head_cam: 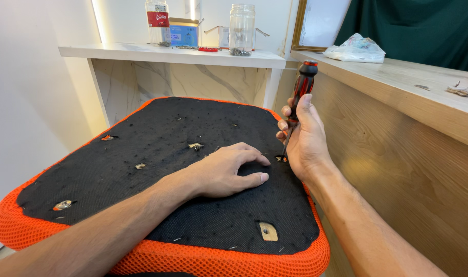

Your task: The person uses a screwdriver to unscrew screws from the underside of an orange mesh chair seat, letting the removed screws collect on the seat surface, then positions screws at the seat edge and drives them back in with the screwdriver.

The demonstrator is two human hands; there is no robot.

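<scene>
- My left hand [228, 172] lay flat, fingers spread, on the black underside of the orange seat cushion [157, 154], mid-frame.
- My right hand [303, 138] was clamped around the red-black screwdriver [301, 84], tip at the cushion's right edge.

Left hand [226, 172] flat, right hand [305, 141] gripping upright.

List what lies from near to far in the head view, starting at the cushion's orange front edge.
orange mesh edge → torn patch showing wood → left hand flat on the black underside → right hand gripping the screwdriver → white shelf → glass jars
</scene>
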